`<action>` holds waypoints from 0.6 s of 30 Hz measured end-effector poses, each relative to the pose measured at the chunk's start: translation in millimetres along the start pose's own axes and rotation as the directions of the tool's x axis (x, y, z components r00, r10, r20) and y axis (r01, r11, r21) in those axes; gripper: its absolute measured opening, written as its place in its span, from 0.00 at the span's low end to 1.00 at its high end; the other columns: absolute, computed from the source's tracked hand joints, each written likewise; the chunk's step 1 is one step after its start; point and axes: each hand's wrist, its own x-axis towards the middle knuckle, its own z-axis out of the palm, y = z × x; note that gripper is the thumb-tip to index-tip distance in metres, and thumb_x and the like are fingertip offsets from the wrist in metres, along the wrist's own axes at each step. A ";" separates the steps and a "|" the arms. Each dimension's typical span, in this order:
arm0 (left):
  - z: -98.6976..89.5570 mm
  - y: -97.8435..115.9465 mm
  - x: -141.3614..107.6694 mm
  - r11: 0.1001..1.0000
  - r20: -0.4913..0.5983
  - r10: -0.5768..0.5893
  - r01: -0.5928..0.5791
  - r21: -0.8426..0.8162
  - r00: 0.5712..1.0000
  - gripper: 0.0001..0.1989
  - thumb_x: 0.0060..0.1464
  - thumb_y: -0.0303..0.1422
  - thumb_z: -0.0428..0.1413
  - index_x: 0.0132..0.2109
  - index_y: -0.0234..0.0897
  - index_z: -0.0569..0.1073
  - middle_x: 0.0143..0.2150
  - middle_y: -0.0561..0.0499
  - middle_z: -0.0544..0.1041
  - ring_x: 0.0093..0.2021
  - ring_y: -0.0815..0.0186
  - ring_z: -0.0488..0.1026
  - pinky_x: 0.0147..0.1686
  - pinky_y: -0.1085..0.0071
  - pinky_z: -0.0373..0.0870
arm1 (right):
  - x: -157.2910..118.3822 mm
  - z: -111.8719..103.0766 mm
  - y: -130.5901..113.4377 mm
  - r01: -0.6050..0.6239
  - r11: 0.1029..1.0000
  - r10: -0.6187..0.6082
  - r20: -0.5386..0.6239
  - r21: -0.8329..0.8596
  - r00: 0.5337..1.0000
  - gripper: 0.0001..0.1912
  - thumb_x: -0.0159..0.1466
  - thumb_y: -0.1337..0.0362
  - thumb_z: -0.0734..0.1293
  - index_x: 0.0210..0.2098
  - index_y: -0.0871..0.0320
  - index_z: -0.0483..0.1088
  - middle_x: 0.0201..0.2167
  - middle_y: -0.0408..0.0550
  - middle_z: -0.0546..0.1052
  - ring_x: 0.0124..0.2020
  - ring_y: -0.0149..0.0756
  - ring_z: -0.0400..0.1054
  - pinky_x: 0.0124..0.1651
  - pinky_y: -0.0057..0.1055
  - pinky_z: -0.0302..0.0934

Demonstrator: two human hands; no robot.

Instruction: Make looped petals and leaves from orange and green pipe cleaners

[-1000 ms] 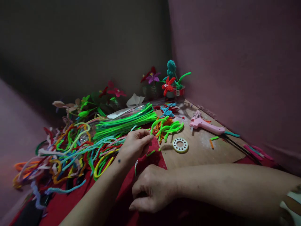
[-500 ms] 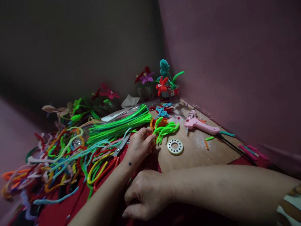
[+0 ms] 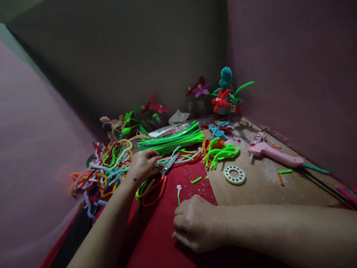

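Observation:
My right hand (image 3: pixel 196 223) is closed over the red cloth, gripping a thin green pipe-cleaner stem (image 3: pixel 179 196) with a white tuft at its top. The stem points up and away from me. My left hand (image 3: pixel 142 163) is at the near edge of a bundle of green pipe cleaners (image 3: pixel 173 140), beside a tangled heap of coloured pipe cleaners (image 3: pixel 111 163). Its fingers are bent together, and whatever they hold, if anything, is hidden. Scissors with red handles (image 3: pixel 164 182) lie between my hands, blades pointing away. Short bright green pieces (image 3: pixel 221 153) lie on the wooden board.
On the board (image 3: pixel 251 193) are a white ring with holes (image 3: pixel 234 175) and a pink glue gun (image 3: pixel 279 155) with its black cord. Pipe-cleaner flowers in pots (image 3: pixel 221 99) stand in the corner against the walls. Green scraps (image 3: pixel 196 180) lie on the red cloth (image 3: pixel 164 230).
My left hand has moved left, from the short green pieces to the bundle and heap. The view has turned left. The white-tipped stem in my right hand now shows.

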 end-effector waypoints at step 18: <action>80.4 48.8 27.4 0.916 0.028 0.399 -0.400 0.034 0.916 0.07 0.48 0.27 0.50 0.27 0.38 0.72 0.29 0.51 0.67 0.30 0.66 0.64 0.27 0.72 0.57 | 5.6 -11.7 1.6 -0.082 0.995 0.071 0.185 0.056 0.980 0.16 0.60 0.57 0.58 0.28 0.59 0.71 0.27 0.46 0.75 0.25 0.31 0.64 0.20 0.29 0.40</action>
